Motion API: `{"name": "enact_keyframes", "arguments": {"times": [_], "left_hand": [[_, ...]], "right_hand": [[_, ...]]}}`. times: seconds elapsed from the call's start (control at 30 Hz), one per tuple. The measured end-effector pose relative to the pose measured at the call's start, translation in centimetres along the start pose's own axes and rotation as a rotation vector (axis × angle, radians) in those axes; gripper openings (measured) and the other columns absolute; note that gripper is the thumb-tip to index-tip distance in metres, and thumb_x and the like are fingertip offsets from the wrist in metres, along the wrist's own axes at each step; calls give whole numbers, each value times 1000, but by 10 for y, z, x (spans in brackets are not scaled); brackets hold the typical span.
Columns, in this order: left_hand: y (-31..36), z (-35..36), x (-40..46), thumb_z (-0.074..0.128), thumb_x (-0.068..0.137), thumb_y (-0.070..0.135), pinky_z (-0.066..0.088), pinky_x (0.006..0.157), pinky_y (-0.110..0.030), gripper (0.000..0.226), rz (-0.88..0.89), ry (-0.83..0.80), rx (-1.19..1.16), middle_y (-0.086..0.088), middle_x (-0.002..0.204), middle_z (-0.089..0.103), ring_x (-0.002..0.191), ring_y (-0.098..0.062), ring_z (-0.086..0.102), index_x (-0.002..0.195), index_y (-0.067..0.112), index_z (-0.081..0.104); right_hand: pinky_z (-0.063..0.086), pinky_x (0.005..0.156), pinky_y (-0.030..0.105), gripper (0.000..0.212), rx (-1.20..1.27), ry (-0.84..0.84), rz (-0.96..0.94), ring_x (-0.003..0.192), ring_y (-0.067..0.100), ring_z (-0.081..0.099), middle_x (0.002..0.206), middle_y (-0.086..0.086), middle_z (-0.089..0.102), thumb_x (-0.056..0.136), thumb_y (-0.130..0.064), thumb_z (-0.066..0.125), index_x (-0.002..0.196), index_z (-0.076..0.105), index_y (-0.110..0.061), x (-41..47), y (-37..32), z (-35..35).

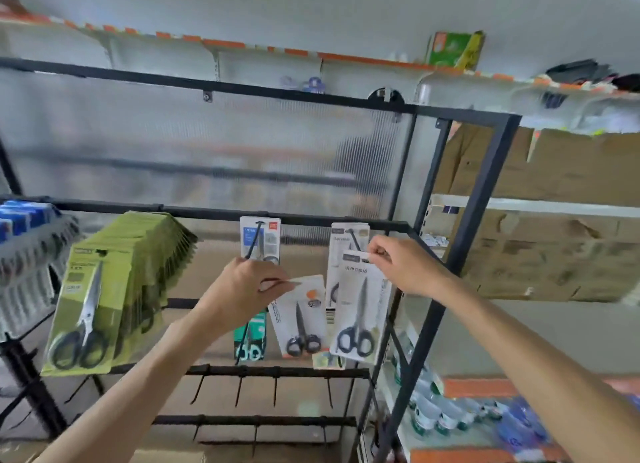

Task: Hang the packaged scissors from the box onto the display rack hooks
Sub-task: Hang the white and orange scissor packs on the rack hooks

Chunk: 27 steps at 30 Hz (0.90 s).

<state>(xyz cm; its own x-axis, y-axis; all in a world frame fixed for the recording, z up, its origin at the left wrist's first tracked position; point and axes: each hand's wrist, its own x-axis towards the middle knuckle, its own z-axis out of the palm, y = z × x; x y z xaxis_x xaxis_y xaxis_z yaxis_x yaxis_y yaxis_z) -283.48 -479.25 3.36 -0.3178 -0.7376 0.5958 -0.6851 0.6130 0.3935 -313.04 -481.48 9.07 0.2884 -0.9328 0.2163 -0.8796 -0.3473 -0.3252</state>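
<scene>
My right hand (401, 265) pinches the top of a white scissors pack with dark handles (360, 310), holding it at the tip of a hook on the black display rack (284, 218). Another white pack (346, 240) hangs behind it on that hook. My left hand (249, 286) grips the top corner of a smaller white pack with an orange dot (301, 317), tilted, just below the hook that carries a blue-labelled pack (259, 237). A thick row of green scissors packs (104, 296) hangs at the left. The box is out of view.
A teal-handled scissors pack (251, 341) hangs lower, behind my left hand. Bare black hooks (239, 390) line the lower rails. Blue and grey packs (27, 247) hang at far left. Cardboard boxes (554, 220) and shelves with bottles (450, 414) stand at the right.
</scene>
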Motion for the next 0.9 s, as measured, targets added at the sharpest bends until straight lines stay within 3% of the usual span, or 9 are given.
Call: {"name": "enact_keyframes", "arguments": {"times": [0.2, 0.37, 0.47, 0.53, 0.63, 0.77, 0.9], "left_hand": [[20, 0, 31, 70, 89, 39, 45, 71, -2, 20, 15, -88, 71, 14, 88, 74, 75, 3, 64, 94, 21, 77], [27, -6, 38, 69, 88, 43, 43, 71, -1, 22, -8, -102, 98, 15, 89, 74, 71, 15, 58, 94, 23, 77], [30, -7, 37, 68, 89, 42, 41, 69, -1, 23, -21, -136, 105, 17, 88, 72, 71, 18, 56, 95, 23, 77], [32, -6, 34, 66, 89, 44, 41, 69, -2, 24, -28, -153, 121, 19, 87, 70, 71, 14, 57, 95, 23, 76], [35, -6, 29, 65, 90, 44, 42, 66, -5, 26, -39, -177, 141, 13, 87, 72, 71, 7, 59, 93, 21, 75], [34, -8, 21, 66, 91, 42, 44, 63, -10, 22, -61, -190, 154, 12, 91, 74, 77, -2, 63, 92, 22, 75], [31, -12, 11, 65, 91, 44, 51, 75, -19, 21, -96, -202, 169, 16, 89, 73, 82, 0, 64, 93, 25, 76]], "right_hand": [[41, 63, 21, 12, 55, -127, 2, 83, 5, 61, 93, -12, 63, 103, -34, 51, 103, 60, -28, 21, 14, -2], [55, 87, 35, 7, 204, -224, 44, 97, 10, 64, 107, -9, 67, 98, -39, 59, 101, 62, -33, 38, 30, -1], [45, 65, 22, 9, 206, -215, 54, 76, 4, 59, 95, -12, 63, 99, -38, 58, 101, 63, -30, 48, 31, 6], [38, 57, 21, 10, 157, -164, 61, 67, 3, 54, 91, -13, 61, 101, -37, 55, 102, 63, -30, 59, 30, 11], [45, 61, 29, 16, 128, -72, 83, 74, 15, 64, 99, -6, 66, 103, -33, 50, 102, 65, -27, 76, 32, 20], [53, 66, 39, 16, 130, 32, 86, 73, 22, 67, 87, -1, 70, 101, -25, 51, 94, 65, -25, 95, 38, 31], [46, 61, 29, 18, 98, 108, 101, 64, 10, 58, 82, -6, 67, 101, -22, 51, 90, 66, -21, 108, 44, 36]]}}
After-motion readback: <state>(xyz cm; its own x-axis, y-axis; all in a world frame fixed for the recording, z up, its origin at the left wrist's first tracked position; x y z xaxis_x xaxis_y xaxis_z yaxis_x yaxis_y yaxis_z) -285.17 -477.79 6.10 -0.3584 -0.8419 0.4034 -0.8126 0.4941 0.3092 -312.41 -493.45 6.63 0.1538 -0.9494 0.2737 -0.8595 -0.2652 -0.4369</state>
